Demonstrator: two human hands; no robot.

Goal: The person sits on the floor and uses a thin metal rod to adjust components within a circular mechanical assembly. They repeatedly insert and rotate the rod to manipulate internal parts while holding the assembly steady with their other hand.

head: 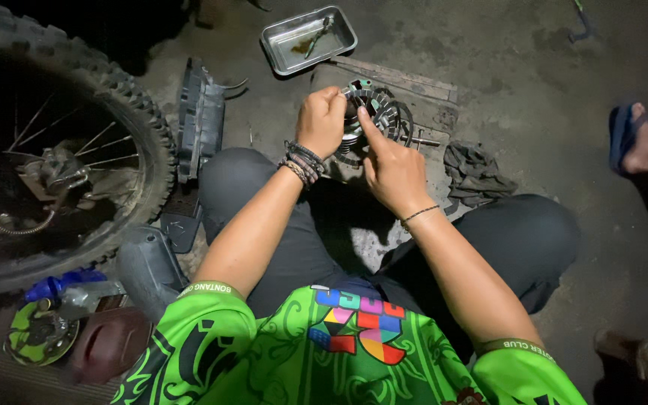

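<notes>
Left hand (321,120) is closed round the near-left edge of a round wound-coil engine part (373,114), pinching it and holding it up over a worn wooden board (406,82) on the floor, just beyond the person's knees; right hand (391,169) has its forefinger stretched out and pressed to the part's rim, the other fingers curled in. From where I stand the grip looks slight, held at one side only, so a harder push from that finger could tip the part out and drop it on the board, bending its thin wires. Light is poor, which won't help. Far off sits a metal tray (309,39) holding a small tool, a crumpled rag (478,174) lies right of the board, a knobbly motorcycle wheel (54,150) crowds the left, and someone's sandalled foot (635,139) stands near on the right.
</notes>
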